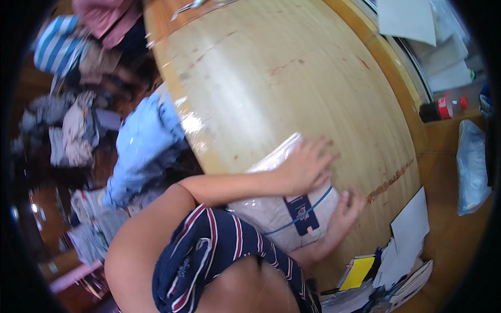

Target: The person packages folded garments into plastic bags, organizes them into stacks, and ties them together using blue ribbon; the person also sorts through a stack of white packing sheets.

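A pale folded garment in a clear plastic bag lies on the table close to my body. A dark navy hang tag shows through the plastic, and a blue band or line crosses it. My left hand rests flat over the bag's far part, its fingers stretched out and slightly apart past the bag's edge. Beside the bag's right edge is my right hand, thumb and fingers apart, with the wrist against the bag's near corner. Both hands are a little blurred.
A wooden table stretches away ahead. Blue folded clothes are piled at its left, beyond which two people stand. Papers and a yellow card lie near right. A dark drink bottle and a plastic bag are at the far right.
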`<state>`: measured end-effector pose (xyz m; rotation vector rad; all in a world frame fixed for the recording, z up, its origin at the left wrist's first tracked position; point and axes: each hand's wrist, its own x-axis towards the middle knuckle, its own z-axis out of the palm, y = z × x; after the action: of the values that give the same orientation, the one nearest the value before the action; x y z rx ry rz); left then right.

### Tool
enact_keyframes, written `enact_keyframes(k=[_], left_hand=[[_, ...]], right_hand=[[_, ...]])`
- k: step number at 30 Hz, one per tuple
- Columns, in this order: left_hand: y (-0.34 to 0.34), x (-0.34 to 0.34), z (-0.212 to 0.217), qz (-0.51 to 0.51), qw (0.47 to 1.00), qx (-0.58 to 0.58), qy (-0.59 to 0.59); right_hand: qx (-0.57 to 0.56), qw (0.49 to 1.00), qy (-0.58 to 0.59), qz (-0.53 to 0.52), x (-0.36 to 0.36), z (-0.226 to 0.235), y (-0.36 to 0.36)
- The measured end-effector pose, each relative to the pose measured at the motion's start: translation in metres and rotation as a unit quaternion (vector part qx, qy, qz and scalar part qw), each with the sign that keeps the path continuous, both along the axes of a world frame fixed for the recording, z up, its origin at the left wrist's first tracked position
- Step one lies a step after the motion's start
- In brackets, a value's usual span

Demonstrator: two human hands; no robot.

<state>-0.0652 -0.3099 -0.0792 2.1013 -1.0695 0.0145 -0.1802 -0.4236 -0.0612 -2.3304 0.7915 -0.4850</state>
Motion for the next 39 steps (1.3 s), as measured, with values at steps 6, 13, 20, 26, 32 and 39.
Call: enact_keyframes(k=[6, 13, 20, 26, 32, 39], left_hand=[[0.088, -0.024, -0.012, 0.079, 0.965, 0.063, 0.241], [0.146, -0.103, -0.03, 0.106, 0.87, -0.275, 0.395], [0.298, -0.142, -0.063, 0.24, 0.758, -0.364, 0.486], [0.418, -0.161, -0.138, 0.251, 0.524, -0.355, 0.732], [0.468, -0.164, -0.225, 0.334, 0.525, -0.179, 0.762], [0.421, -0.144, -0.306, 0.326, 0.527, -0.151, 0.77]], right_hand=[[0.058, 0.995, 0.009, -0.076, -0.149, -0.029, -0.066], [0.526, 0.845, -0.042, 0.088, -0.128, -0.033, 0.003], [0.457, 0.872, 0.039, 0.173, -0.099, -0.023, 0.118], [0.506, 0.806, 0.178, 0.252, -0.055, -0.065, 0.249], [0.611, 0.712, 0.342, 0.047, -0.065, -0.202, 0.281], [0.583, 0.665, 0.462, -0.065, -0.07, -0.312, 0.241]])
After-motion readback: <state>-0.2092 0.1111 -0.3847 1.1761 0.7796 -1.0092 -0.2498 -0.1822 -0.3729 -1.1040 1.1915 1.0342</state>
